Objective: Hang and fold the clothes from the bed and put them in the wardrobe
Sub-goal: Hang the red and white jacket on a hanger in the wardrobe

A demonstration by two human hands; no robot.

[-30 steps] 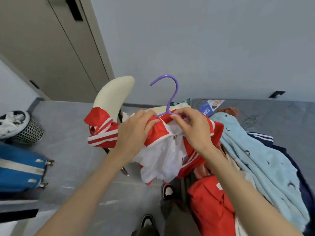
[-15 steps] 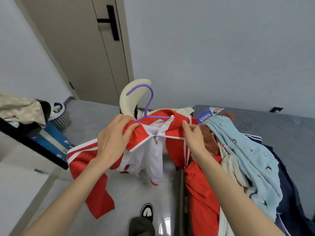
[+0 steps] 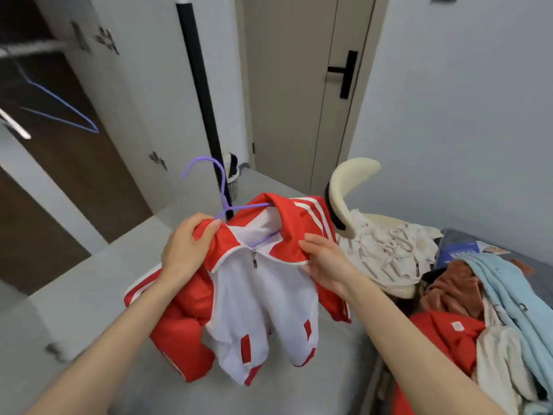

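A red and white zip jacket hangs on a purple hanger in front of me, its hook pointing up and left. My left hand grips the jacket's left shoulder and collar. My right hand pinches the right side of the collar. At the far left the wardrobe stands open, with a rail and an empty blue hanger on it. A heap of clothes lies on the bed at the right: light blue, rust, red and cream pieces.
A cream chair draped with a cream garment stands between me and the bed. A beige door with a black handle is straight ahead. A mesh bin sits by the wardrobe's black edge. Grey floor lies below.
The view has swung left from the bed toward the wardrobe and door. The jacket now hangs spread on the hanger, both hands still on its collar.
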